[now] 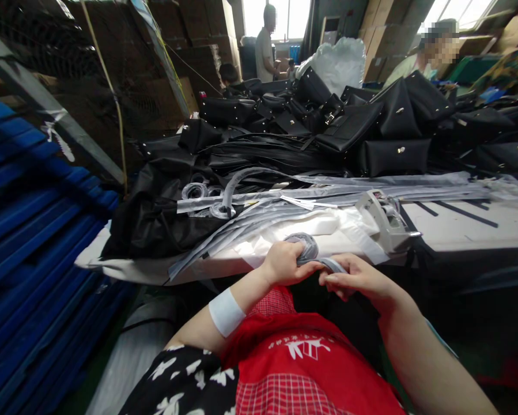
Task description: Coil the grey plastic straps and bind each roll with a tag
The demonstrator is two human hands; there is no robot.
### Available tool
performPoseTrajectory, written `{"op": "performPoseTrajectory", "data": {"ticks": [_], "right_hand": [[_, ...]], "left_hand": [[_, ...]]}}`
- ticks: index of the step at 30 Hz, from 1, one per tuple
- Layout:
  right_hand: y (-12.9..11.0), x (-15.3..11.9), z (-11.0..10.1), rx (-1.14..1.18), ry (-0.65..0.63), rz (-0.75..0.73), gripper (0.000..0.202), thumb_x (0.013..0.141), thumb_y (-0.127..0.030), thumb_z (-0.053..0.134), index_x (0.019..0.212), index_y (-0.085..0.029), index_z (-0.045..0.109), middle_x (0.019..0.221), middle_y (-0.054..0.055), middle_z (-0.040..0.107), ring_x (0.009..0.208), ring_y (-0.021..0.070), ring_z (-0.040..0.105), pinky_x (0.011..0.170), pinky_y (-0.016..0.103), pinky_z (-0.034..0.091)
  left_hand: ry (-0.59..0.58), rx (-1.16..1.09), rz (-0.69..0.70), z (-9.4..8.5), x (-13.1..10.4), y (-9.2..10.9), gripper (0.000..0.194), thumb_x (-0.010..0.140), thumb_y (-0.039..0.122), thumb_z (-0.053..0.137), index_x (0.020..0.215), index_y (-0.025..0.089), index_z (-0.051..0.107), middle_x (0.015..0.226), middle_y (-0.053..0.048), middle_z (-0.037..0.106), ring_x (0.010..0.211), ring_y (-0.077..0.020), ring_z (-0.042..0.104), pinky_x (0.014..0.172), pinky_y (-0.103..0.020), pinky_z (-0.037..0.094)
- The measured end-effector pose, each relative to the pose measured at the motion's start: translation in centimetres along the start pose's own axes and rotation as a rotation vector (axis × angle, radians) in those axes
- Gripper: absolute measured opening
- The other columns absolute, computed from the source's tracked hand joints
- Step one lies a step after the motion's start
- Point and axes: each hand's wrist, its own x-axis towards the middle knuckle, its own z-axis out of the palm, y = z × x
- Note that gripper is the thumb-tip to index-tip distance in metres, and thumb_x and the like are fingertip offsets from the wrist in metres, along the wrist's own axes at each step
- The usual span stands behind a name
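My left hand [284, 262] is closed around a coiled strap [307, 245], which looks grey through its pale translucent wrapping. The tail of that strap runs to the right, where the fingers of my right hand [349, 276] pinch it. Both hands are in front of the table's near edge, close to each other. Just beyond them, long wrapped straps [241, 222] lie fanned across the white tabletop. Finished strap coils [195, 191] rest at the left, behind the fan. A tape dispenser [382, 222] stands on the table to the right of my hands.
Black bags [394, 157] are heaped along the far side, behind loose black straps [267, 153]. Black sheet material [142, 216] covers the table's left end. Blue stacked slats [34, 242] rise at the left. People [265, 49] are at the back.
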Motion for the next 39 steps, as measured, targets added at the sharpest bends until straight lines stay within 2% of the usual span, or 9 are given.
{"op": "performPoseTrajectory", "data": {"ticks": [7,14,20,23,27,31,34,37,39], "right_hand": [[1.0,0.9,-2.0,-0.756,0.186,-0.064,0.034,0.094,-0.046,0.05,0.095,-0.019,0.072,0.091,0.007,0.071,0.084,0.0211,0.063,0.076,0.031,0.047],[1.5,0.7,-0.8,-0.662,0.154,-0.048,0.045,0.096,-0.054,0.042,0.082,-0.018,0.065,0.063,0.0,0.061,0.057,0.0137,0.054,0.054,0.024,0.039],[3.2,1.3,1.4,-0.265,0.318,-0.205,0.065,0.094,-0.07,0.023,0.082,-0.018,0.06,0.049,-0.002,0.051,0.041,0.0123,0.046,0.041,0.023,0.035],[4.6,2.0,3.1,-0.112,0.43,-0.282,0.062,0.082,-0.078,0.044,0.088,-0.019,0.06,0.065,0.003,0.063,0.059,0.0183,0.059,0.053,0.028,0.047],[6.3,2.8,4.1,0.059,0.449,-0.156,0.055,0.076,-0.074,0.058,0.083,-0.019,0.062,0.072,0.006,0.067,0.069,0.0225,0.064,0.065,0.034,0.053],[7.2,1.8,2.8,0.0,0.456,-0.109,0.05,0.079,-0.062,0.065,0.1,-0.017,0.064,0.089,0.007,0.071,0.084,0.024,0.065,0.08,0.037,0.053],[7.5,0.1,2.0,-0.206,0.242,-0.037,0.045,0.082,-0.053,0.065,0.107,-0.016,0.065,0.102,0.007,0.071,0.095,0.0253,0.064,0.088,0.037,0.05],[7.9,-1.1,2.4,-0.314,-0.037,0.066,0.04,0.085,-0.049,0.063,0.106,-0.015,0.067,0.1,0.006,0.072,0.09,0.0237,0.065,0.083,0.034,0.05],[8.2,-1.4,2.9,-0.319,-0.093,0.113,0.04,0.086,-0.049,0.062,0.103,-0.014,0.068,0.095,0.005,0.072,0.086,0.0226,0.065,0.078,0.031,0.051]], "left_hand": [[-0.35,-0.231,-0.219,0.4,0.2,0.1,0.057,0.089,0.062,0.041,0.058,0.016,0.055,0.052,0.001,0.048,0.048,-0.0106,0.041,0.048,-0.026,0.022],[-0.669,-1.165,-0.38,0.3,-0.5,-0.6,0.067,0.084,0.074,0.042,0.071,0.012,0.063,0.04,0.004,0.044,0.032,-0.0079,0.034,0.039,-0.023,0.029],[-0.587,-1.808,-0.401,1.6,-0.9,0.4,0.061,0.082,0.071,0.052,0.078,0.011,0.065,0.037,0.007,0.032,0.038,-0.0103,0.045,0.045,-0.021,0.037],[-0.396,-1.934,-0.473,2.4,-1.1,1.3,0.054,0.088,0.064,0.051,0.081,0.013,0.066,0.045,0.006,0.037,0.048,-0.0101,0.049,0.061,-0.024,0.046],[-0.264,-1.836,-0.6,3.9,-1.5,1.7,0.051,0.09,0.062,0.047,0.084,0.015,0.065,0.056,0.003,0.044,0.052,-0.0103,0.047,0.067,-0.03,0.048],[-0.133,-1.523,-0.598,5.6,-2.4,0.3,0.053,0.085,0.064,0.054,0.091,0.012,0.064,0.07,-0.002,0.059,0.066,-0.0143,0.057,0.072,-0.031,0.05],[-0.047,-1.142,-0.496,5.9,-3.5,-0.7,0.049,0.087,0.056,0.056,0.109,0.012,0.061,0.088,-0.006,0.066,0.081,-0.0167,0.061,0.08,-0.031,0.049],[-0.229,-0.907,-0.301,5.7,-5.0,-0.1,0.044,0.094,0.046,0.047,0.125,0.015,0.055,0.103,-0.008,0.068,0.092,-0.0176,0.062,0.086,-0.032,0.049],[-0.342,-0.801,-0.228,5.8,-5.9,0.9,0.037,0.097,0.04,0.041,0.12,0.016,0.059,0.109,-0.009,0.068,0.097,-0.018,0.063,0.089,-0.032,0.048]]}}
